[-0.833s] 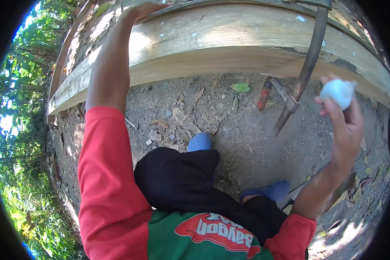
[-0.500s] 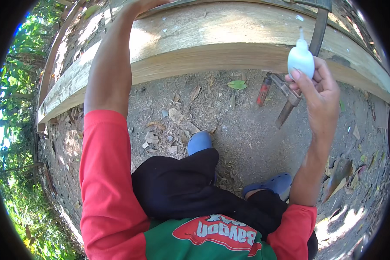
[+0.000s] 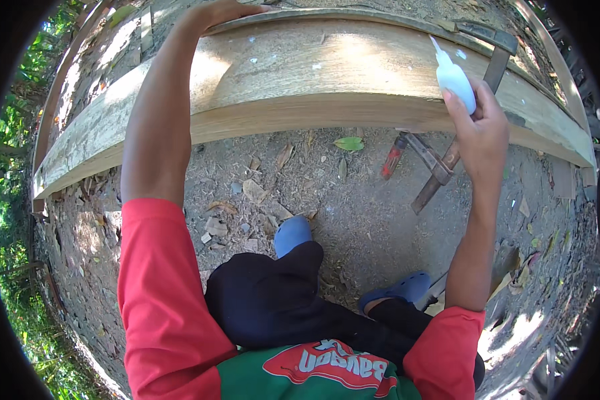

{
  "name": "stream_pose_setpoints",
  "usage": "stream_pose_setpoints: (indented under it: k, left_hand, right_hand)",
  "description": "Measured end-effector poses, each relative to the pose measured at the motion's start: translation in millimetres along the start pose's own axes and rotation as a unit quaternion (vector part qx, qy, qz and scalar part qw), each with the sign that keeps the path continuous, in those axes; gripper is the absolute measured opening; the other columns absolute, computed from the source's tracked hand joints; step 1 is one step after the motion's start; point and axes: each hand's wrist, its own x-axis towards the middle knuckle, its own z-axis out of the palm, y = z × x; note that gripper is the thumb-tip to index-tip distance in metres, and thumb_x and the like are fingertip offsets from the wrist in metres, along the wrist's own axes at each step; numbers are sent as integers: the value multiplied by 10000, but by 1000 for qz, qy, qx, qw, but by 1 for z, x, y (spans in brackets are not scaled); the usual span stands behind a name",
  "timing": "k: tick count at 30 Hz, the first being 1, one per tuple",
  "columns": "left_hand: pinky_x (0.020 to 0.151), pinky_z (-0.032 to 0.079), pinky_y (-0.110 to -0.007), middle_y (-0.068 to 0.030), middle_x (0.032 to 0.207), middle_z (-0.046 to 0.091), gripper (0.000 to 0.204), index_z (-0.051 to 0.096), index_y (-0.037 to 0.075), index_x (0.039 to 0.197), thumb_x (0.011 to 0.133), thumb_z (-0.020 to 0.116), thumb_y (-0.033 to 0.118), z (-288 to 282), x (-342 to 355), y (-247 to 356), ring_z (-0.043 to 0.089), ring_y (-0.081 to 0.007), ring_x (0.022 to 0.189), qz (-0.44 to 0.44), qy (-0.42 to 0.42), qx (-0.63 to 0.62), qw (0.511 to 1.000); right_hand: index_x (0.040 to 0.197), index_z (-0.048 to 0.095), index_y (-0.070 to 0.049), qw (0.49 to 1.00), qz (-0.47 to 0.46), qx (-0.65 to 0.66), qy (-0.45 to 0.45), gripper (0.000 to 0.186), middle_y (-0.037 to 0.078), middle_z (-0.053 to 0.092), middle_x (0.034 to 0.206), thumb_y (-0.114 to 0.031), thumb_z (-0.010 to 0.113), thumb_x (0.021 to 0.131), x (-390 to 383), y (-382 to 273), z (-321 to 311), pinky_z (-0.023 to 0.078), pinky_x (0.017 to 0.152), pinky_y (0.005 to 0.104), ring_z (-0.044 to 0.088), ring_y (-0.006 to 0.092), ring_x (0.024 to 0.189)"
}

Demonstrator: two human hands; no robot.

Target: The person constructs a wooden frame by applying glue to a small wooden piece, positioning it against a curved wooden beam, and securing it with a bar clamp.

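My right hand [image 3: 481, 127] is closed around a white squeeze bottle [image 3: 455, 83] with a long thin nozzle. The bottle leans up and to the left, its tip over the far part of a thick wooden plank [image 3: 280, 73]. Beside this hand, a metal bar clamp [image 3: 497, 70] with a red handle [image 3: 392, 162] spans the plank. At the top left, my left hand [image 3: 227, 10] lies on a thin wooden strip [image 3: 313, 13] along the plank's far edge. One finger stretches along it; the other fingers are partly hidden.
Dirt ground [image 3: 353, 200] with dry leaves and chips lies below the plank. My blue clogs [image 3: 292, 235] stand on it near my dark trousers. Another long timber [image 3: 63, 77] runs at the far left, and green plants [image 3: 20, 167] grow beyond.
The squeeze bottle has gone from nearly upright to leaning left, its tip moving left. The plank and clamp sit slightly lower in view. My left hand stays at the far edge.
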Motion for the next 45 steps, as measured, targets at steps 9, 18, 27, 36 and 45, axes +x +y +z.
stream_pose_setpoints:
  k: [9,18,27,36,45]
  left_hand:
    - [1098,306,-472,-231,1401,436,1068,494,-4,1333,680,500,841,0,3,6,388,-369,1327,-7,-30,-4,1000]
    - [1090,313,-453,-225,1398,443,1043,455,-2,1362,709,504,810,5,3,4,409,-348,1315,-10,10,4,1000]
    - [1091,322,-406,-144,1413,459,752,539,61,1304,825,529,640,-16,-17,18,415,-304,1313,-32,-29,-21,999]
    - [957,419,-452,-119,1278,577,614,636,106,1212,880,497,603,-24,-28,1,521,-262,1170,-46,-76,-158,983]
    - [836,479,-411,-142,1043,675,369,596,226,1243,941,452,380,12,-8,-96,640,-319,970,99,149,94,979]
  right_hand:
    - [1143,622,-28,984,-80,-156,29,351,140,663,994,-193,661,836,24,10,1,476,777,309,622,186,849]
    - [1131,625,-27,989,-65,-128,39,344,195,652,1022,-212,629,841,24,5,6,483,801,387,642,320,904]
    - [1135,626,-29,982,-92,-162,34,359,204,650,1049,-243,635,848,28,9,6,475,836,396,631,356,939]
    - [1149,619,-30,979,-76,-185,50,407,214,655,1037,-302,627,846,24,14,6,479,835,390,636,362,946]
    - [1120,626,-40,963,-123,-234,51,361,209,648,1034,-259,636,834,35,14,8,488,822,417,627,369,941]
